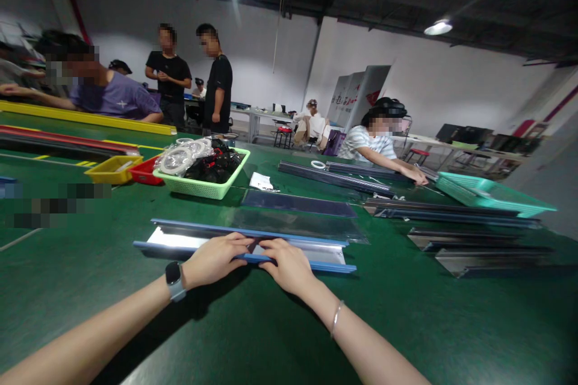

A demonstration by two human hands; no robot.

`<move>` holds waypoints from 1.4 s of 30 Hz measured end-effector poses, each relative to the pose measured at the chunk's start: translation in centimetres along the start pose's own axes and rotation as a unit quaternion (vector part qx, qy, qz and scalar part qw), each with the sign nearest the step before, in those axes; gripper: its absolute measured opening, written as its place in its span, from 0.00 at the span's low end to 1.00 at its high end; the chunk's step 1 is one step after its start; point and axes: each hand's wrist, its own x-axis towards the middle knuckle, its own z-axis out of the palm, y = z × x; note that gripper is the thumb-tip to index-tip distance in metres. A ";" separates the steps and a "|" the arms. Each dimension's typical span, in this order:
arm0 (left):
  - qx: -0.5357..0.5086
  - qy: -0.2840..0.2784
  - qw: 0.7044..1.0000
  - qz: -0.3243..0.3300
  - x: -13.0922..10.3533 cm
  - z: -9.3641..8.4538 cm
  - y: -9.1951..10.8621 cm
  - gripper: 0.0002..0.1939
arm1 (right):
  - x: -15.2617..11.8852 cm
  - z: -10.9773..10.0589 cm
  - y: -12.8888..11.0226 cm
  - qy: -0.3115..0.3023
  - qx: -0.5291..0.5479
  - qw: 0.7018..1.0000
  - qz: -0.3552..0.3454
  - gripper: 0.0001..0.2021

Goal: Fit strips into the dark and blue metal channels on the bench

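A blue-edged metal channel (323, 252) lies lengthwise in front of me on the green table, its silvery inside facing up. My left hand (219, 258), with a watch on its wrist, is closed over the middle of the near edge, fingers inside the channel and thumb low on the outer side. Close beside it, my right hand (288, 263) grips the same edge in a like way, a bracelet on its wrist. Between the fingertips shows a small dark reddish patch I cannot make out. A clear sheet (298, 225) and a dark flat strip (298, 204) lie just beyond.
Ahead-left stands a light green basket (203, 187) of bagged rings and black parts, beside red (147, 171) and yellow trays (111, 169). Dark metal profiles (451, 210) lie at right, near a teal basket (492, 192). A co-worker (372, 141) reaches across the far side.
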 end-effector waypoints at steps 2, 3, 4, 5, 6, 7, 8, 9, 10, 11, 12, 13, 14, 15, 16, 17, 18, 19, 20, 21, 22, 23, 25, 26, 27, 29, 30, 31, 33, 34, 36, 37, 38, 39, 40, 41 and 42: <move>0.000 0.002 1.000 0.001 0.0 0.0 0.0 0.12 | 0.0 0.0 0.0 0.001 0.000 1.000 0.000 0.11; 0.000 0.005 1.000 0.000 0.0 0.1 0.0 0.12 | 0.1 0.1 -0.1 0.003 0.000 1.000 0.001 0.11; 0.000 0.007 1.000 0.000 0.0 0.1 0.0 0.13 | 0.1 0.1 -0.1 0.006 0.001 1.000 0.002 0.10; -0.001 0.009 1.000 -0.001 0.0 0.1 0.0 0.13 | 0.1 0.2 -0.2 0.010 0.001 1.000 0.004 0.10; -0.001 0.011 1.000 -0.001 0.0 0.1 -0.1 0.13 | 0.1 0.3 -0.2 0.015 0.000 1.000 0.007 0.10; -0.002 0.011 1.000 0.000 0.0 0.2 -0.1 0.13 | 0.1 0.3 -0.2 0.019 -0.001 1.000 0.009 0.10; -0.003 0.011 1.000 0.001 0.0 0.2 -0.1 0.13 | 0.1 0.4 -0.3 0.022 -0.003 1.000 0.011 0.10; -0.003 0.012 1.000 0.001 0.0 0.2 -0.1 0.13 | 0.0 0.5 -0.3 0.024 -0.005 1.000 0.011 0.10; -0.003 0.012 1.000 0.000 0.0 0.2 -0.1 0.13 | 0.0 0.5 -0.3 0.025 -0.007 1.000 0.011 0.10; -0.002 0.012 1.000 0.000 0.0 0.2 -0.1 0.13 | 0.0 0.5 -0.3 0.025 -0.008 1.000 0.011 0.10; -0.001 0.012 1.000 -0.001 0.0 0.2 0.0 0.13 | 0.0 0.5 -0.3 0.027 -0.010 1.000 0.011 0.10; 0.001 0.011 1.000 -0.002 0.0 0.2 0.0 0.13 | 0.1 0.5 -0.2 0.027 -0.011 0.999 0.012 0.09; 0.003 0.009 1.000 -0.003 0.1 0.1 0.0 0.13 | 0.1 0.5 -0.2 0.028 -0.011 0.999 0.013 0.09; 0.005 0.007 1.000 -0.004 0.1 0.1 0.1 0.13 | 0.2 0.6 -0.1 0.028 -0.011 0.999 0.013 0.10; 0.007 0.005 1.000 -0.005 0.1 0.1 0.1 0.14 | 0.3 0.6 -0.1 0.026 -0.011 0.999 0.014 0.10; 0.009 0.004 1.000 -0.007 0.2 0.0 0.1 0.14 | 0.4 0.6 0.0 0.025 -0.011 1.000 0.014 0.11; 0.010 0.003 1.000 -0.010 0.2 0.0 0.1 0.15 | 0.5 0.6 0.0 0.025 -0.011 1.000 0.016 0.12; 0.010 0.001 1.000 -0.011 0.3 0.0 0.1 0.15 | 0.6 0.7 0.0 0.026 -0.012 0.999 0.018 0.12; 0.010 -0.001 1.000 -0.013 0.3 -0.1 0.1 0.15 | 0.6 0.8 0.0 0.028 -0.013 0.999 0.020 0.12; 0.009 -0.003 1.000 -0.013 0.3 -0.1 0.1 0.15 | 0.7 0.8 0.1 0.032 -0.015 0.999 0.021 0.12; 0.009 -0.005 1.000 -0.013 0.4 -0.1 0.1 0.15 | 0.7 0.9 0.1 0.035 -0.016 0.999 0.020 0.11; 0.008 -0.006 1.000 -0.013 0.4 -0.2 0.1 0.15 | 0.7 0.9 0.1 0.039 -0.017 0.999 0.019 0.11; 0.008 -0.005 1.000 -0.014 0.4 -0.2 0.1 0.16 | 0.6 1.0 0.1 0.044 -0.018 0.999 0.013 0.12; 0.009 -0.003 1.000 -0.014 0.4 -0.2 0.1 0.16 | 0.6 1.0 0.1 0.044 -0.020 0.999 0.011 0.12; 0.010 -0.003 1.000 -0.013 0.4 -0.2 0.1 0.16 | 0.6 0.9 0.1 0.043 -0.024 0.999 0.009 0.13; 0.014 -0.001 1.000 -0.011 0.4 -0.1 0.1 0.16 | 0.6 0.9 0.0 0.039 -0.035 0.999 0.006 0.14; 0.015 0.000 1.000 -0.008 0.4 -0.1 0.1 0.15 | 0.6 0.8 0.0 0.037 -0.042 0.998 0.003 0.14; 0.016 0.002 1.000 -0.006 0.4 -0.1 0.1 0.15 | 0.6 0.8 0.0 0.036 -0.049 0.998 0.000 0.14; 0.016 0.005 1.000 -0.003 0.4 -0.1 0.1 0.15 | 0.6 0.8 0.0 0.037 -0.066 0.997 0.001 0.13; 0.016 0.006 1.000 -0.001 0.4 -0.2 0.1 0.15 | 0.6 0.8 0.0 0.038 -0.075 0.996 0.004 0.12; 0.017 0.007 1.000 0.000 0.4 -0.2 0.1 0.14 | 0.6 0.8 0.0 0.037 -0.093 0.995 0.013 0.13; 0.018 0.007 1.000 0.000 0.4 -0.2 0.1 0.14 | 0.6 0.8 0.0 0.032 -0.100 0.994 0.016 0.13; 0.019 0.007 1.000 -0.001 0.4 -0.2 0.1 0.15 | 0.6 0.8 0.0 0.025 -0.105 0.994 0.017 0.13; 0.020 0.007 1.000 -0.001 0.4 -0.2 0.1 0.15 | 0.6 0.8 -0.1 0.019 -0.108 0.994 0.017 0.13; 0.019 0.006 1.000 -0.001 0.4 -0.2 0.1 0.15 | 0.6 0.8 -0.1 0.013 -0.109 0.994 0.017 0.13; 0.018 0.005 1.000 -0.001 0.4 -0.2 0.1 0.15 | 0.5 0.7 -0.1 0.008 -0.110 0.994 0.018 0.13; 0.016 0.004 1.000 -0.001 0.4 -0.2 0.1 0.15 | 0.5 0.7 -0.1 0.006 -0.110 0.994 0.019 0.14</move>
